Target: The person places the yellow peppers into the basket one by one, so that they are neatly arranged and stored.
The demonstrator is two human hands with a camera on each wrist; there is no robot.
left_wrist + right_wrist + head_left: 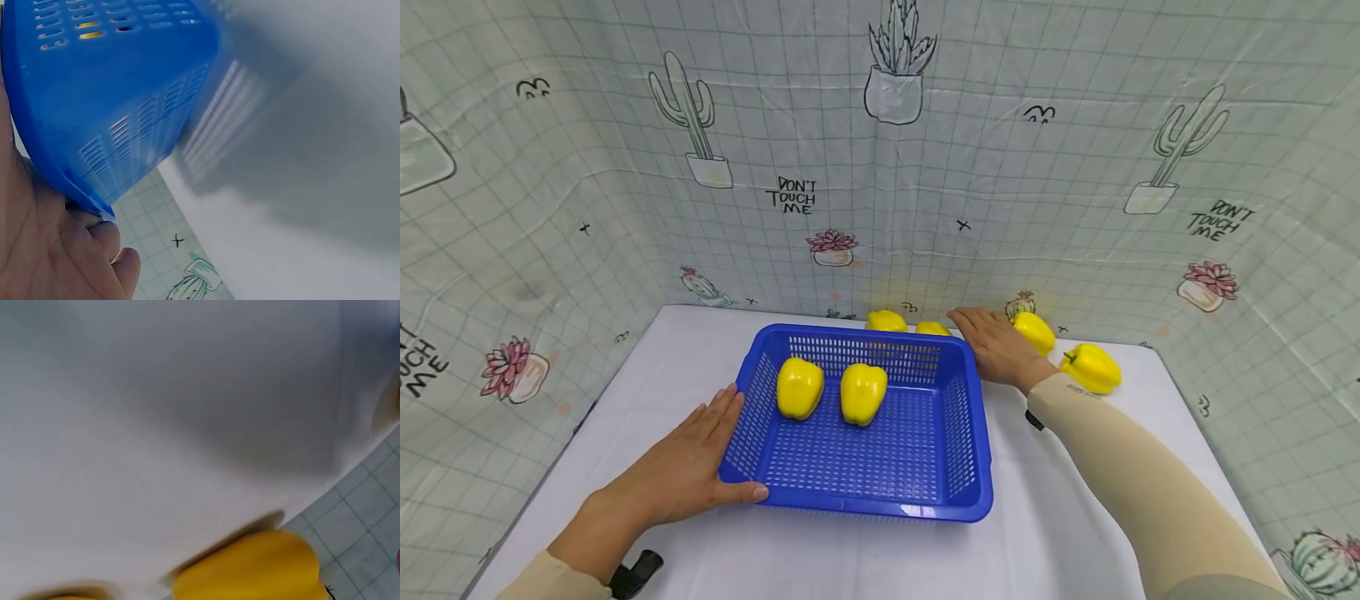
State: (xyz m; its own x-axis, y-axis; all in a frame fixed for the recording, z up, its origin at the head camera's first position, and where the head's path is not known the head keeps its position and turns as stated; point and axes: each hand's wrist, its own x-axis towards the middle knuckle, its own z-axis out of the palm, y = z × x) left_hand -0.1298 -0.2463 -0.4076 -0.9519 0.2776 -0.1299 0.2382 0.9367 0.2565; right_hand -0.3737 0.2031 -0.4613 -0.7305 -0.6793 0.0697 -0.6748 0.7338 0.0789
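Nearest, the left hand [681, 467] has its grip spread, thumb on the near rim of the basket [880, 504] and fingers against its left side, presumably to steady it. Two peppers [863, 394] lie inside, contained by the walls. The basket is at mid-worktop [820, 562]. The right hand [1000, 348] extends past the far right corner, grip open and fingers straight; contact unconfirmed. Just right lie two loose peppers [1092, 368]. Farthest, two rear peppers [887, 320] are part-hidden, the basket standing in the way, before a printed cloth [880, 192].

Pale gridded sheeting [880, 183] on three sides here, cactus drawings [1180, 150] and black lettering [795, 197] all over it, and soft shadow [325, 162] falling across the white tabletop [1037, 517]!
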